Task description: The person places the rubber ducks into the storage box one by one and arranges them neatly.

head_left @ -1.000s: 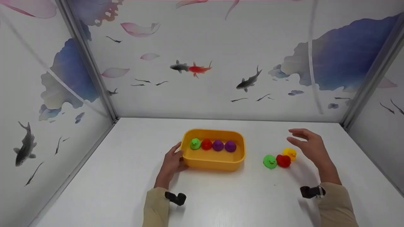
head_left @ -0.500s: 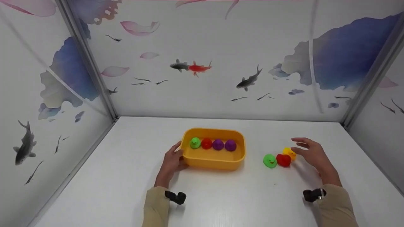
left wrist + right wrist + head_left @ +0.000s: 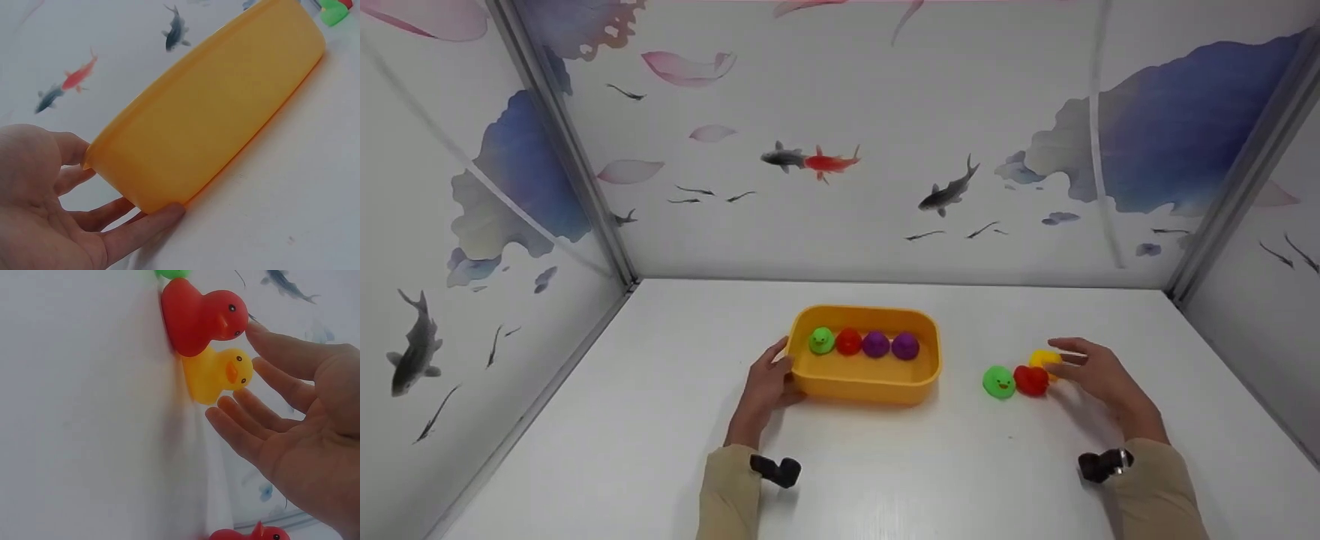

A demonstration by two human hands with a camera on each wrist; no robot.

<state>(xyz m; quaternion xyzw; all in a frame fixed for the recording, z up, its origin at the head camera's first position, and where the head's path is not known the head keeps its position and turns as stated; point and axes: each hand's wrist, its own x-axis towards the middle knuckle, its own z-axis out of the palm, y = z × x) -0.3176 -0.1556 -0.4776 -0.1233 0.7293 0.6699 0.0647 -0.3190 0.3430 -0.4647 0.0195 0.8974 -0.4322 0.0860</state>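
An orange-yellow plastic basket [image 3: 855, 386] stands on the white table, holding a green duck [image 3: 821, 340], a red duck [image 3: 848, 342] and two purple ones [image 3: 875, 345]. At its left end my left hand [image 3: 765, 386] grips the corner, fingers bent around the wall and rim. My right hand [image 3: 1110, 382] is around a small yellow rubber duck [image 3: 216, 377], fingers spread in a loose curve, apart from or barely touching its head. Against the yellow duck sits a red rubber duck [image 3: 1031, 381], then a green rubber duck [image 3: 999, 382].
White panels printed with fish and petals [image 3: 840, 210] enclose the table [image 3: 885, 472] at the back and both sides. In the right wrist view another red duck [image 3: 247, 534] shows at the bottom edge.
My right hand has come down and closer to the yellow duck, its fingers now partly covering it in the head view. My left hand and the basket stay put.
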